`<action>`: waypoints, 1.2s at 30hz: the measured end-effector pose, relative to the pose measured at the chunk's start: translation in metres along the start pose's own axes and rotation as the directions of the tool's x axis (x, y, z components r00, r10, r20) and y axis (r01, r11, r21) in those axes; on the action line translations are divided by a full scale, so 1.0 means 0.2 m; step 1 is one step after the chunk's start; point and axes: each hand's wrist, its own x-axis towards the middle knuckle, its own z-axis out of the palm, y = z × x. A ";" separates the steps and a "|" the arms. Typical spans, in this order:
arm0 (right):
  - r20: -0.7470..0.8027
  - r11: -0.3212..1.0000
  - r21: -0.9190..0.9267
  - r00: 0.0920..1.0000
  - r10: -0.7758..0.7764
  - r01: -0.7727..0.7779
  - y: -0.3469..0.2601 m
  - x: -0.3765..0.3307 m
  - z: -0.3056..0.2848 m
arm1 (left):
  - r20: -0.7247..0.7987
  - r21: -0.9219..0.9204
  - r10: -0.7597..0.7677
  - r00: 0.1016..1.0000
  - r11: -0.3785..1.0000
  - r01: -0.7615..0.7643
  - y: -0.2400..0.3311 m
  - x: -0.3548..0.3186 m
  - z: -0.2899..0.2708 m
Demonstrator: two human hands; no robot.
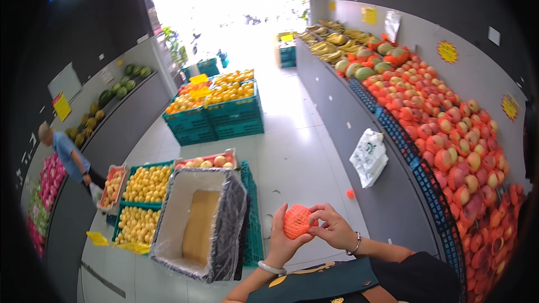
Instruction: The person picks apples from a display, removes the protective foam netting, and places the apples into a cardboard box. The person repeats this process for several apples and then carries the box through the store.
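Observation:
In front of my body I hold up a round fruit in an orange foam net [297, 221]; the net hides which kind it is. My left hand [282, 242] cups it from the left and below, thumb along its underside. From the right, my right hand [334, 229] pinches the net with bent fingers. A pale bangle circles my left wrist and a thin metal bracelet my right. Just left of my hands stands an open foam box [163, 230] with a plastic-wrapped rim and brown cardboard on its bottom.
Along the right runs a sloped stand of netted apple-like fruit [449, 151], with a white plastic bag [369, 157] on its side. Crates of yellow fruit [147, 184] lie left, teal crates of oranges [233, 112] ahead. A person in a blue shirt [70, 154] is far left.

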 end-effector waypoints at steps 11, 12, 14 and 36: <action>-0.482 0.897 -0.435 0.861 -0.163 -0.074 0.13 -0.59 -0.76 | 0.613 -0.403 -0.060 0.788 0.833 0.378 0.19 0.09 0.99; -0.472 0.860 -0.505 0.856 -0.210 -0.068 0.14 -0.64 -0.85 | 0.631 -0.408 -0.053 0.774 0.826 0.390 0.20 0.10 1.08; -0.342 0.689 -0.725 0.883 -0.322 -0.030 0.16 -0.73 -1.05 | 0.624 -0.414 -0.001 0.782 0.847 0.332 0.22 0.09 1.26; -0.847 0.862 -0.207 0.526 0.079 -0.463 0.37 -1.06 -1.86 | 0.904 -0.416 0.076 0.421 0.384 0.824 0.45 0.56 2.40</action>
